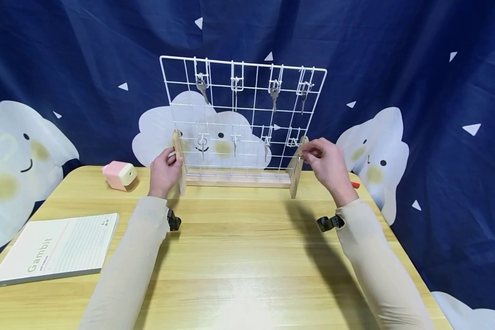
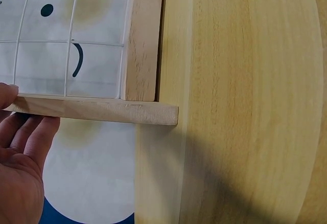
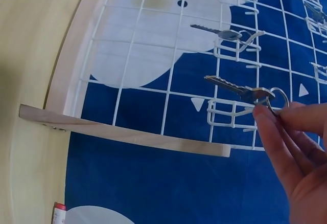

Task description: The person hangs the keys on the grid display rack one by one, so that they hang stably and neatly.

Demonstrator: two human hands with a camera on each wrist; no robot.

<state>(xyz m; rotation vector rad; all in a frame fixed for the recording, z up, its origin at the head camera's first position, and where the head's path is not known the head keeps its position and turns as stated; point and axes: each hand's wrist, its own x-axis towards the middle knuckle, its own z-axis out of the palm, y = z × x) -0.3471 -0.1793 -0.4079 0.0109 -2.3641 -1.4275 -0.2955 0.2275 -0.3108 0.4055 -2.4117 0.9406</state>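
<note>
A white wire grid rack (image 1: 218, 61) stands in a wooden base (image 1: 239, 182). Keys hang from its hooks: a top row, including a key (image 1: 274, 97) right of centre, and a lower row. My left hand (image 1: 165, 173) grips the left wooden upright (image 2: 102, 109), thumb on one side and fingers on the other. At the right side, my right hand (image 1: 327, 166) pinches a metal ring (image 3: 286, 99) with a silver key (image 3: 237, 87) on it. That key overlaps the lower rightmost hook (image 3: 220, 116) in the right wrist view; no other key shows on this hook.
A pink and cream pencil sharpener (image 1: 119, 175) stands left of the rack. Nearer on the left lies a notebook (image 1: 57, 247). A red-tipped pen or marker (image 1: 355, 184) lies behind my right wrist. A dark blue cloud-print curtain (image 1: 437, 137) hangs right behind the table (image 1: 239, 256).
</note>
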